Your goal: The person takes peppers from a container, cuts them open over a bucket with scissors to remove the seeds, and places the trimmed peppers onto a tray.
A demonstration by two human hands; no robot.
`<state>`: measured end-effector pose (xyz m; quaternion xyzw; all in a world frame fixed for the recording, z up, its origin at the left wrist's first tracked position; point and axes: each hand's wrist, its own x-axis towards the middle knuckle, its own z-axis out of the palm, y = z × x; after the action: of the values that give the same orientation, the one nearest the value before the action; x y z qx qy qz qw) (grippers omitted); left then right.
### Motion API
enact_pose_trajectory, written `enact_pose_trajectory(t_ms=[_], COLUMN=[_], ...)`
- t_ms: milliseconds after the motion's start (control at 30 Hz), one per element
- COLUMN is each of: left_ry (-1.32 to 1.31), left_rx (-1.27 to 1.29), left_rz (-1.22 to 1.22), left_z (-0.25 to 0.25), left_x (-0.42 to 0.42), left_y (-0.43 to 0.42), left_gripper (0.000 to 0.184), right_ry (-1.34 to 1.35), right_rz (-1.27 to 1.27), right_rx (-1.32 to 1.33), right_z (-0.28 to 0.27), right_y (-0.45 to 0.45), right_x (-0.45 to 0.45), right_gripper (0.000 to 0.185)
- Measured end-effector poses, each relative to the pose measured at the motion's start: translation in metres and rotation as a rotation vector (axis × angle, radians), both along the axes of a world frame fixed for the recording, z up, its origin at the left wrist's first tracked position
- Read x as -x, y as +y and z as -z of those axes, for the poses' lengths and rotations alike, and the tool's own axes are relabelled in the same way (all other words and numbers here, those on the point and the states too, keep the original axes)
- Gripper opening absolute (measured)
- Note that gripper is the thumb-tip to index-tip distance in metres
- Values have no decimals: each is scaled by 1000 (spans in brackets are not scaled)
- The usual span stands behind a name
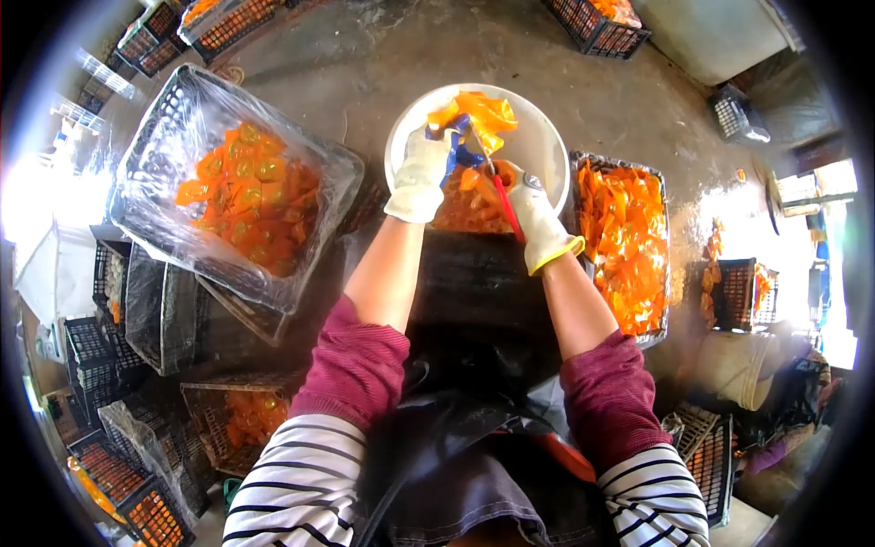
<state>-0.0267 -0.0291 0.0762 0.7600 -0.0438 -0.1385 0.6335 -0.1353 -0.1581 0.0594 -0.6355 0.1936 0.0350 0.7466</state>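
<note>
My left hand (425, 164), in a white glove with blue fingers, is closed on a glossy, thin orange piece (488, 117) above a large white tub (556, 146). My right hand (531, 208), gloved in white with a yellow cuff, grips a red-handled cutting tool (505, 208). Its thin metal blade points up towards the left hand; whether it is a knife or scissors I cannot tell. Below both hands, more orange pieces (469, 205) lie in the tub, partly hidden by the gloves.
At the left, a plastic-lined crate (137, 196) holds orange pieces with greenish round centres. A crate heaped with shiny orange pieces (624, 246) stands close by the tub's right. More crates (597, 35) and stacked black crates (91, 351) stand around the wet concrete floor (365, 55).
</note>
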Motion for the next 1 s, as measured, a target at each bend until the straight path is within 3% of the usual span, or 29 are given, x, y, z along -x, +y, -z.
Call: enact_pose_trajectory(t_ms=[33, 167, 233, 267, 333, 367, 400, 433, 467, 500, 567, 667, 700, 767, 800, 900, 967, 1000], left_ry=[1, -113, -53, 38, 157, 246, 238, 231, 62, -104, 69, 87, -118, -159, -302, -18, 168, 263], left_rx=[-35, 272, 461, 688, 740, 811, 826, 841, 701, 559, 683, 416, 43, -342, -723, -1195, -1332, -1398], left_rz=[-25, 65, 116, 161, 129, 121, 108, 105, 130, 133, 61, -175, -212, -258, -209, -300, -319, -323], left_z=[-8, -1, 16, 36, 25, 16, -3, -19, -22, -25, -34, -16, -1, 16, 39, 44, 64, 80], left_x=[4, 3, -4, -11, -9, -6, 3, 11, 13, 15, 4, -15, -24, -35, -52, -63, -71, -74], left_y=[-1, -7, -5, -2, 14, 26, 39, 51, 62, 74, 93, 146, 171, 214, 242, 286, 312, 322], left_gripper=[35, 31, 32, 31, 30, 31, 32, 33, 33, 33, 33, 33, 32, 43, 51, 83, 90, 93], right_ry=[-21, -195, -369, -303, -179, -217, -376, -493, -547, -663, -747, -738, -779, -781, -746, -690, -626, -565], right_rz=[0, 214, 549, 491, 362, 535, 681, 672, 789, 681, 560, 566, 390, 105, -2, -113, -166, -58], right_rx=[59, 145, -166, -110, 10, -145, -148, -312, -306, -491, -730, -886, -954, -1016, -1005, -993, -922, -855], right_z=[1, 56, 99, 65, -15, -43, -53, -46, -58, -35, -12, -9, -11, -23, -27, -23, -19, -9], right_y=[-1, -28, -42, -39, -27, -14, -7, -29, -21, -49, -81, -82, -75, -69, -71, -58, -48, -45], right_x=[-1, -5, -25, -10, 22, 32, 39, 44, 51, 57, 69, 77, 71, 55, 47, 18, 1, 1], right_gripper=[37, 37, 36, 34, 31, 33, 30, 25, 20, 23, 31, 48, 51, 58, 61, 58, 53, 51])
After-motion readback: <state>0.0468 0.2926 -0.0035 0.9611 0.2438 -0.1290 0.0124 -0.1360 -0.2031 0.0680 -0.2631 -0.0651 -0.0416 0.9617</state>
